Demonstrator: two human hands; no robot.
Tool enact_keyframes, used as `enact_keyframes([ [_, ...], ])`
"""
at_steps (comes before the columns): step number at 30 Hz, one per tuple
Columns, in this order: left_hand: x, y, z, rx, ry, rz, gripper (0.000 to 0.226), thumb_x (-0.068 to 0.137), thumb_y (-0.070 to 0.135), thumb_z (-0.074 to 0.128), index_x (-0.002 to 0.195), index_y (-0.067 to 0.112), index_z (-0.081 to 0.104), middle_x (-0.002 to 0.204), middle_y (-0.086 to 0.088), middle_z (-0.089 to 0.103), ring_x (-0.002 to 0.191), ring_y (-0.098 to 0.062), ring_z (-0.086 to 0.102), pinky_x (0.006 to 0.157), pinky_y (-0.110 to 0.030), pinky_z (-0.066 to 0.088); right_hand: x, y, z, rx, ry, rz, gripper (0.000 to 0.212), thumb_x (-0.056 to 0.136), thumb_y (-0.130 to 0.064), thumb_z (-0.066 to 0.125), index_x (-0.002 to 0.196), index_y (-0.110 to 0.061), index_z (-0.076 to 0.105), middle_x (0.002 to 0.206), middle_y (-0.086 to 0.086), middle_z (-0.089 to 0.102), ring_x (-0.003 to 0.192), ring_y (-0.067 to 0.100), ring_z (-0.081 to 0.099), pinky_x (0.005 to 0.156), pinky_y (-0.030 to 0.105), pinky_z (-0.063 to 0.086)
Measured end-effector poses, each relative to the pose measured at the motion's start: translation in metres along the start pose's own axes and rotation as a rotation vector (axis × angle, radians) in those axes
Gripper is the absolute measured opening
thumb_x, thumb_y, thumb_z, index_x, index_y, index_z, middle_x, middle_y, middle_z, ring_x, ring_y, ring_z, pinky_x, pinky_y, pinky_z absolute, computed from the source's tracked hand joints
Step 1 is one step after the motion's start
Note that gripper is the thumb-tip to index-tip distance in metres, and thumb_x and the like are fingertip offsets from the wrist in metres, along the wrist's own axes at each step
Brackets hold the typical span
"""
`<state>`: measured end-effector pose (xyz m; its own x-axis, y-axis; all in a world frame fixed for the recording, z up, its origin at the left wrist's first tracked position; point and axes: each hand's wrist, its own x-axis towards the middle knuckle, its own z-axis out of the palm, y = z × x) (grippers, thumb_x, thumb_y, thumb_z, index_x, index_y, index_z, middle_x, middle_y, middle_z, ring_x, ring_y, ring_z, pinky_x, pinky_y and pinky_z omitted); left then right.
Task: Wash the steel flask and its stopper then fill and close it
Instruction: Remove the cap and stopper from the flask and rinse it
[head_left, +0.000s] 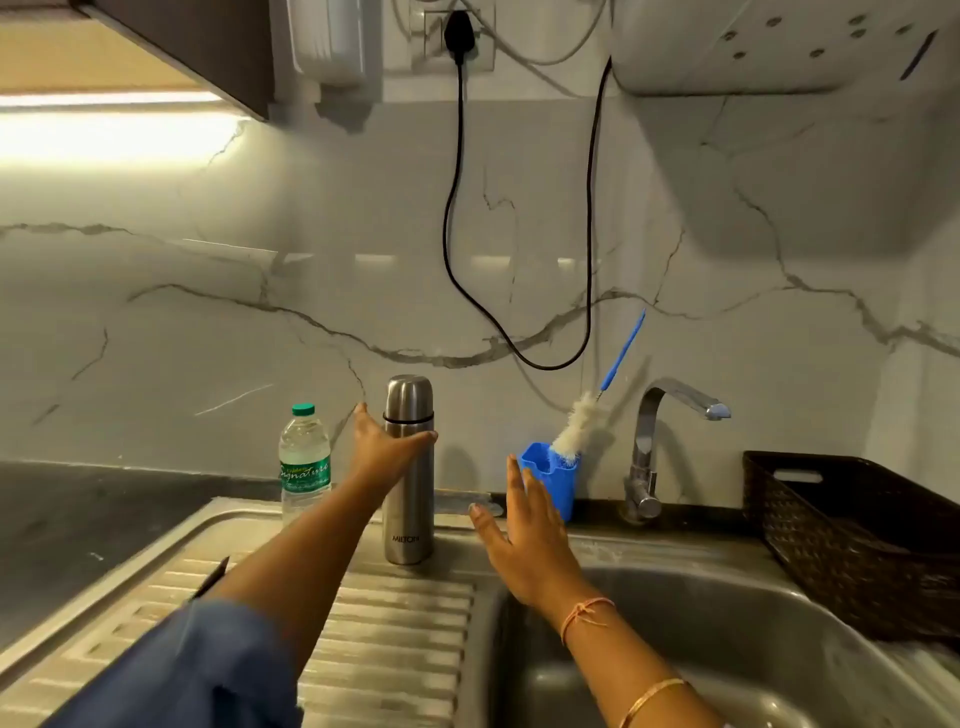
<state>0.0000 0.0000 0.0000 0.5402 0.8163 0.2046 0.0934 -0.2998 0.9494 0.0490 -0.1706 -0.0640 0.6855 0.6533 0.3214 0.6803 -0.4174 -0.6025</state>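
Steel flask (409, 467), still capped, stands between two spread hands: left hand (382, 452) touches it with the thumb, right hand (519, 530) is near. Next, I judge, it needs gripping and uncapping.

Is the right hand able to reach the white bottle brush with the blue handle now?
Probably yes: the open right hand is just before the blue plastic holder, and the white bottle brush sticks out of it, nothing between.

Silver flask (409, 499) — blue holder (555, 480), green-capped bottle (304, 460), veined marble wall (208, 291).
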Motion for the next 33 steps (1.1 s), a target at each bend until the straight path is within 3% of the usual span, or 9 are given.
enact_keyframes([
  [6, 0.031, 0.017, 0.011, -0.056, -0.037, 0.064, 0.098, 0.074, 0.021, 0.079, 0.148, 0.015, 0.015, 0.144, -0.017, 0.038, 0.13, -0.035, 0.041, 0.105, -0.048, 0.039, 0.021, -0.003, 0.01, 0.086, -0.187, -0.011, 0.089, 0.088, -0.059, 0.047, 0.147, -0.035, -0.015, 0.159, -0.003, -0.006, 0.146, 0.021, -0.001, 0.118, 0.048, 0.013],
  [9, 0.037, 0.013, 0.012, 0.116, 0.038, 0.066, 0.066, 0.072, 0.027, 0.08, 0.125, 0.011, 0.043, 0.118, -0.013, 0.057, 0.098, -0.022, 0.055, 0.081, -0.034, 0.048, 0.028, -0.011, 0.012, 0.176, -0.304, -0.005, 0.091, 0.087, -0.054, 0.054, 0.148, -0.033, -0.011, 0.159, -0.003, -0.003, 0.146, 0.023, 0.002, 0.117, 0.047, 0.015],
  [12, 0.035, 0.003, 0.01, 0.14, 0.07, 0.175, 0.054, 0.069, 0.032, 0.081, 0.108, 0.019, 0.046, 0.102, -0.003, 0.058, 0.092, -0.02, 0.057, 0.072, -0.03, 0.045, 0.031, -0.022, 0.011, 0.253, -0.338, -0.004, 0.093, 0.088, -0.048, 0.056, 0.149, -0.03, -0.011, 0.159, -0.001, -0.003, 0.146, 0.024, 0.003, 0.115, 0.044, 0.014],
  [16, 0.015, -0.004, 0.008, 0.165, 0.124, 0.345, 0.058, 0.065, 0.034, 0.084, 0.104, 0.023, 0.043, 0.1, 0.001, 0.054, 0.091, -0.017, 0.054, 0.072, -0.029, 0.044, 0.034, -0.04, 0.011, 0.367, -0.317, -0.004, 0.091, 0.09, -0.042, 0.056, 0.149, -0.025, -0.011, 0.159, 0.0, 0.0, 0.146, 0.024, 0.008, 0.115, 0.041, 0.017],
  [21, -0.01, 0.017, -0.005, -0.015, 0.176, 0.292, 0.057, 0.065, 0.036, 0.082, 0.104, 0.022, 0.043, 0.101, -0.002, 0.053, 0.092, -0.022, 0.056, 0.078, -0.038, 0.051, 0.023, -0.05, 0.016, 0.466, -0.263, -0.068, 0.094, 0.089, -0.033, 0.061, 0.148, -0.026, -0.011, 0.153, -0.003, 0.019, 0.137, 0.017, 0.029, 0.107, 0.03, 0.03],
  [24, -0.037, 0.047, -0.017, -0.162, 0.04, 0.329, 0.049, 0.069, 0.029, 0.081, 0.102, 0.023, 0.044, 0.097, 0.0, 0.053, 0.088, -0.019, 0.055, 0.075, -0.032, 0.048, 0.011, -0.051, 0.001, 0.578, -0.199, -0.07, 0.082, 0.087, -0.03, 0.064, 0.144, -0.035, 0.006, 0.138, -0.006, 0.038, 0.113, 0.004, 0.046, 0.085, 0.012, 0.042],
  [26, -0.06, 0.064, -0.025, -0.261, -0.128, 0.363, 0.053, 0.059, 0.029, 0.086, 0.095, 0.029, 0.048, 0.091, 0.003, 0.057, 0.084, -0.015, 0.058, 0.07, -0.027, 0.049, 0.002, -0.048, -0.018, 0.601, -0.228, -0.07, 0.063, 0.082, -0.029, 0.069, 0.125, -0.043, 0.024, 0.126, -0.008, 0.049, 0.099, 0.001, 0.053, 0.073, 0.011, 0.046],
  [29, -0.087, 0.079, -0.036, -0.357, -0.501, 0.384, 0.067, 0.038, 0.04, 0.077, 0.098, 0.023, 0.053, 0.086, 0.003, 0.063, 0.076, -0.012, 0.064, 0.062, -0.023, 0.052, -0.02, -0.045, -0.043, 0.623, -0.335, -0.11, 0.058, 0.067, -0.03, 0.081, 0.11, -0.04, 0.043, 0.112, -0.011, 0.058, 0.102, 0.007, 0.058, 0.085, 0.022, 0.05],
  [33, -0.098, 0.084, -0.033, -0.385, -0.907, 0.413, 0.085, 0.044, 0.045, 0.085, 0.112, 0.006, 0.056, 0.103, -0.007, 0.068, 0.096, -0.021, 0.065, 0.075, -0.03, 0.054, -0.044, -0.042, -0.053, 0.838, -0.341, -0.168, 0.076, 0.052, -0.03, 0.079, 0.121, -0.02, 0.05, 0.113, 0.01, 0.063, 0.108, 0.026, 0.061, 0.094, 0.043, 0.051],
])
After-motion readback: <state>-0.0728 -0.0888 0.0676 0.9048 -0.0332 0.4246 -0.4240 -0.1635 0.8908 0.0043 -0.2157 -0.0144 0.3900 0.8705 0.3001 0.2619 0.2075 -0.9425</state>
